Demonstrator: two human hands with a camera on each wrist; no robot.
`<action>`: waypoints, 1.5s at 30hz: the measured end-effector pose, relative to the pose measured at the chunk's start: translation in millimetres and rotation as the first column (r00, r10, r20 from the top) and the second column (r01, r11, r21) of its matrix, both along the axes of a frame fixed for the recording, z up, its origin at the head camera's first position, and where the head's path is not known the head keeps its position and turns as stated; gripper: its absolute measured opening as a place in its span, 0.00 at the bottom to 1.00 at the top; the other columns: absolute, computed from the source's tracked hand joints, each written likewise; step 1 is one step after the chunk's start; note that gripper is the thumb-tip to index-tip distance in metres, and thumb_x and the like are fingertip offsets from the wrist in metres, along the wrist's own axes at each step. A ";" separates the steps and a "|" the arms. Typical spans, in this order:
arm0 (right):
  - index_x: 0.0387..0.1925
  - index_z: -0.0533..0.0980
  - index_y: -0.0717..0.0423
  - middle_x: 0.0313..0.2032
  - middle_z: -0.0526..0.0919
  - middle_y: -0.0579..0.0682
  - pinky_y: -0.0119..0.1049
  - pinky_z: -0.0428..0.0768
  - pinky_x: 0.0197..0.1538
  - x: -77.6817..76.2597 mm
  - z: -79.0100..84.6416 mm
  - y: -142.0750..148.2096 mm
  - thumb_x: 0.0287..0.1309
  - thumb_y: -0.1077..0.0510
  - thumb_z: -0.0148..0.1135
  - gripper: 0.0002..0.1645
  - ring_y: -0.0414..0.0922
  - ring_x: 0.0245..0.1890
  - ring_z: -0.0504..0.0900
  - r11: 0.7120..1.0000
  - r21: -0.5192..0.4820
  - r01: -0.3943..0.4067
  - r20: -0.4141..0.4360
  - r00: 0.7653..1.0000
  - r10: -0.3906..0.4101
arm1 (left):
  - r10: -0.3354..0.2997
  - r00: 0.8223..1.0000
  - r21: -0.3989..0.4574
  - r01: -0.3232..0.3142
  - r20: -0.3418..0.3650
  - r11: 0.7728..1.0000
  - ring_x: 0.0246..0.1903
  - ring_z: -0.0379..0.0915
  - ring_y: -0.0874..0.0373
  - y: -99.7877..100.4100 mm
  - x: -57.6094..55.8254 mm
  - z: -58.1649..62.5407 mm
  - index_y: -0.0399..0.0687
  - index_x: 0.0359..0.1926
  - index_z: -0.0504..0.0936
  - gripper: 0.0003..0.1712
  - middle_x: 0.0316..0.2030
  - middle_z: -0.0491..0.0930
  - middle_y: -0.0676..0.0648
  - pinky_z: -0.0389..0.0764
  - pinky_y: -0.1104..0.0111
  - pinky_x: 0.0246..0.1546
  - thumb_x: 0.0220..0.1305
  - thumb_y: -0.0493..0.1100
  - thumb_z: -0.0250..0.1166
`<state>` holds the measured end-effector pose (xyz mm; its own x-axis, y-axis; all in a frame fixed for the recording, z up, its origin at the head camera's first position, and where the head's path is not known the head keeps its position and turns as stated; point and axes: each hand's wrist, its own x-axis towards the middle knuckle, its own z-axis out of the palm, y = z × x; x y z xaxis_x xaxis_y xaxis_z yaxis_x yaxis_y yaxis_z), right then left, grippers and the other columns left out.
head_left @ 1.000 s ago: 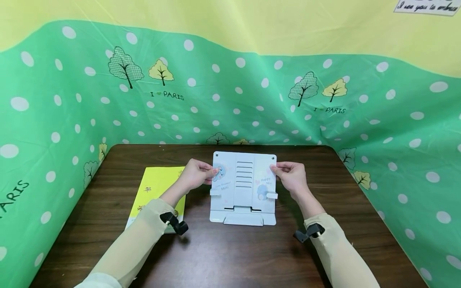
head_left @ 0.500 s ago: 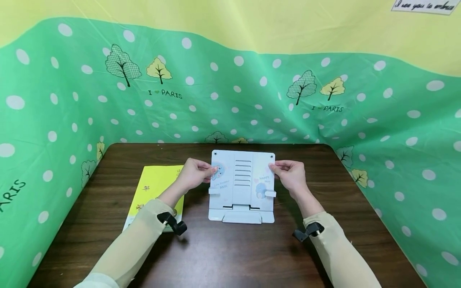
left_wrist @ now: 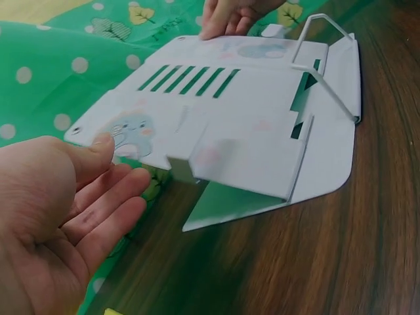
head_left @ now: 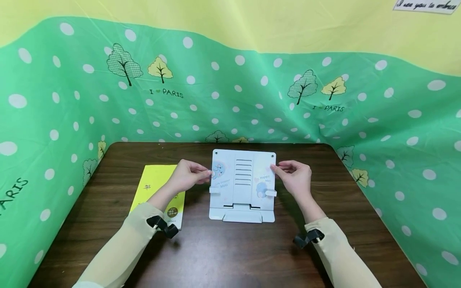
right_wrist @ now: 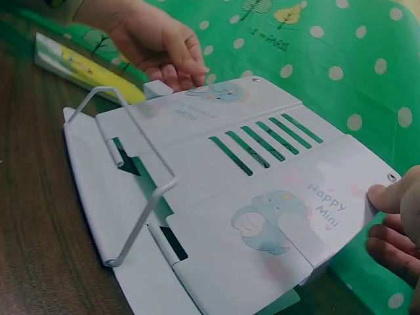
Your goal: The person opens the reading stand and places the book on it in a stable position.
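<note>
A white metal book stand point(head_left: 243, 180) with blue cartoon prints and a slotted middle panel stands tilted on the table, with a wire page holder point(right_wrist: 141, 177) at its front. Beside its left edge is my left hand point(head_left: 189, 176), fingers loosely extended; in the left wrist view the thumb point(left_wrist: 98, 154) is at the edge and the other fingers are apart from the panel. My right hand point(head_left: 296, 178) is at the right edge, its thumb point(right_wrist: 390, 197) on the front and fingers behind and below. The back of the stand is mostly hidden.
A yellow book point(head_left: 155, 180) lies left of the stand, partly under my left forearm. The brown wooden table point(head_left: 230, 256) meets a green and yellow printed curtain point(head_left: 230, 80) at the back and sides.
My left hand has let go of the stand's edge and drawn back a little left, uncovering more of the yellow book. My right hand has shifted slightly right. The stand stays put.
</note>
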<state>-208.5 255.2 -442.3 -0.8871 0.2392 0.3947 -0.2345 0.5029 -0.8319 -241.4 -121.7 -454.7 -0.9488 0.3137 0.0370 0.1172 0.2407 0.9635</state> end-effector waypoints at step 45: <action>0.46 0.87 0.69 0.39 0.91 0.56 0.38 0.88 0.44 33.3 27.1 -160.7 0.58 0.65 0.78 0.15 0.49 0.39 0.91 0.848 -0.175 -0.500 0.200 0.825 0.528 | 0.269 0.951 -0.300 -0.215 0.153 0.929 0.53 0.86 0.46 -162.9 47.5 9.8 0.25 0.65 0.77 0.36 0.52 0.87 0.35 0.86 0.60 0.53 0.74 0.53 0.70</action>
